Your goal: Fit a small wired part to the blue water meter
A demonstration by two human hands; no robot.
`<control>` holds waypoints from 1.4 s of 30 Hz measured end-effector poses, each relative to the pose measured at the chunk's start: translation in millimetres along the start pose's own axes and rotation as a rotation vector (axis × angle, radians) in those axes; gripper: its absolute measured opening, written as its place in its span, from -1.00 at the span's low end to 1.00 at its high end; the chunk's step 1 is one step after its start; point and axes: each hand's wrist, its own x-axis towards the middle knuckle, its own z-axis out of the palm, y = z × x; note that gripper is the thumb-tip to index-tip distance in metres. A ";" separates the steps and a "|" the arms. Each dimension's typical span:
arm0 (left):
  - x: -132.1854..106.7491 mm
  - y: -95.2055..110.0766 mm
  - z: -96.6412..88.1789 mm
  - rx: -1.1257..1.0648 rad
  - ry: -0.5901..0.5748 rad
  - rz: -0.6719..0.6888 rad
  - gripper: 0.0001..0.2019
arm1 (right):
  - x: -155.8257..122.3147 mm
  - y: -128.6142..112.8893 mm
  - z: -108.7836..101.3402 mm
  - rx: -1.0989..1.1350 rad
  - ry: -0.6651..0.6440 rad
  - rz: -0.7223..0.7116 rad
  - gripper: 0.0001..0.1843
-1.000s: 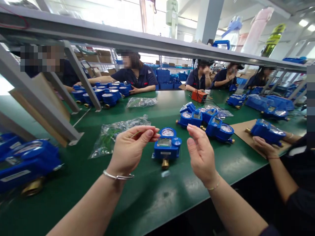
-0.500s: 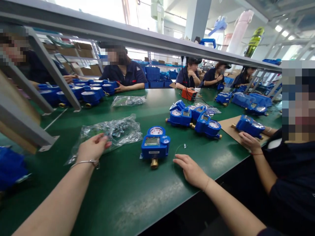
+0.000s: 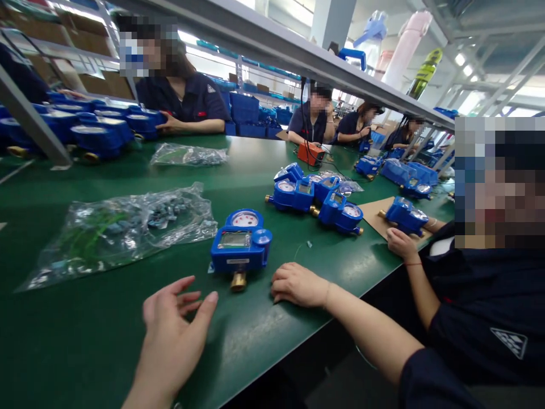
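A blue water meter (image 3: 240,250) with a round dial, a small display and a brass fitting stands on the green table. My left hand (image 3: 176,326) is just in front of it, fingers apart and holding nothing. To the meter's right, my right hand (image 3: 300,285) rests on the table with its fingers curled together. A thin wire with a small clear seal tag (image 3: 309,244) lies just beyond that hand. The wire runs toward the curled fingers, which hide whatever may be between them. A clear plastic bag (image 3: 128,227) of green wires and small tags lies left of the meter.
Several blue meters (image 3: 317,196) are grouped behind and right, with more at the far left. A second plastic bag (image 3: 189,155) and an orange box (image 3: 310,153) lie farther back. A co-worker's hand (image 3: 402,244) touches a meter on cardboard at right. A shelf (image 3: 255,45) crosses above.
My left hand has left the plastic bag and come to the front of the meter, opening. My right hand's fingers have curled in beside the wire. The view has shifted to the right.
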 end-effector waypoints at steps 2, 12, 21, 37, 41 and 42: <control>0.5 11.0 13.2 0.113 0.013 0.132 -0.21 | -2.5 0.2 0.0 -0.001 0.061 0.084 -0.82; 20.8 16.2 59.1 0.236 0.078 0.460 0.11 | 3.1 -17.7 -19.8 -0.126 0.329 0.354 -0.77; 21.6 2.8 56.3 0.224 0.049 0.472 0.05 | 19.4 -25.1 -23.4 -0.282 0.263 0.309 -0.76; 23.0 0.2 53.4 0.185 0.020 0.474 0.00 | 26.6 -28.2 -24.8 -0.346 0.224 0.293 -0.76; 24.6 -2.2 51.8 0.196 0.013 0.492 0.02 | 30.4 -29.5 -20.7 -0.324 0.225 0.287 -0.76; 26.1 -3.5 50.7 0.194 0.004 0.500 0.02 | 31.8 -30.7 -18.2 -0.313 0.227 0.285 -0.76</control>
